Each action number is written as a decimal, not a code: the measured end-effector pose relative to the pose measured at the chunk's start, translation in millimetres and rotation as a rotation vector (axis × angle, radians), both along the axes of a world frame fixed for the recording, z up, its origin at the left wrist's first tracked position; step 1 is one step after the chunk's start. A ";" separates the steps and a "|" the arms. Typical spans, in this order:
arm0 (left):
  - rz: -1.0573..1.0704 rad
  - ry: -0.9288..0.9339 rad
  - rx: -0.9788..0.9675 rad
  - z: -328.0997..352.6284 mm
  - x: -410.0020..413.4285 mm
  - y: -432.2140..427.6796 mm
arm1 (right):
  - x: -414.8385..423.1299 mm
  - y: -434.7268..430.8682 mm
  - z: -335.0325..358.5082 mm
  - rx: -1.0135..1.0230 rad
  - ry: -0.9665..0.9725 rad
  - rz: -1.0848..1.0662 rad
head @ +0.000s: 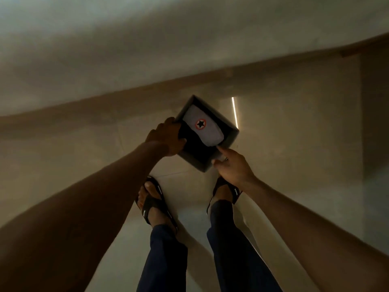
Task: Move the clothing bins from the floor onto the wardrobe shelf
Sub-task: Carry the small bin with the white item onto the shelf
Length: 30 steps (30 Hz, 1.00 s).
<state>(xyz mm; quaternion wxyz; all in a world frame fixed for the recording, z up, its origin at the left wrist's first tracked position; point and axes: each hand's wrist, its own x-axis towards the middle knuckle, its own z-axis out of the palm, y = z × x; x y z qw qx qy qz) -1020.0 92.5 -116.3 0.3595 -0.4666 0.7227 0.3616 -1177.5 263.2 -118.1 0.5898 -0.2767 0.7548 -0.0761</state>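
Observation:
A small dark rectangular clothing bin (230, 133) sits low over the pale floor in front of my feet. Folded dark and white clothing (210, 133) with a round red-and-black star badge lies inside it. My left hand (168, 138) grips the bin's left rim, fingers curled over the edge. My right hand (233, 165) holds the near right corner, thumb and fingers pinching the rim. I cannot tell whether the bin rests on the floor or is lifted. The wardrobe shelf is not in view.
My two feet in black sandals (155, 201) stand just behind the bin on the tiled floor (284, 165). A wall with a brown skirting (105, 102) runs across behind. A bright strip of light (234, 111) reflects on the floor to the right.

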 end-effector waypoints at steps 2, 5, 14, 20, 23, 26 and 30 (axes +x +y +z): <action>0.048 0.044 -0.016 -4.7 -2.5 0.4 | 2.3 -0.9 -4.5 0.009 0.035 0.009; 0.060 0.032 -0.069 10.3 -4.6 6.4 | -0.6 1.3 6.4 0.023 0.124 0.033; 0.081 0.185 -0.011 157.8 4.6 72.1 | -30.1 39.4 151.8 0.005 0.177 0.018; 0.072 0.187 0.027 301.6 -1.7 117.9 | -21.4 87.8 299.3 0.005 0.237 -0.057; 0.006 0.200 0.044 368.2 3.2 139.6 | -7.6 116.8 367.4 0.003 0.293 -0.161; -0.113 0.254 0.052 430.2 12.6 156.7 | 10.4 146.2 432.3 0.007 0.338 -0.256; -0.305 0.390 0.021 504.0 21.7 171.2 | 39.0 192.8 507.1 -0.050 0.397 -0.413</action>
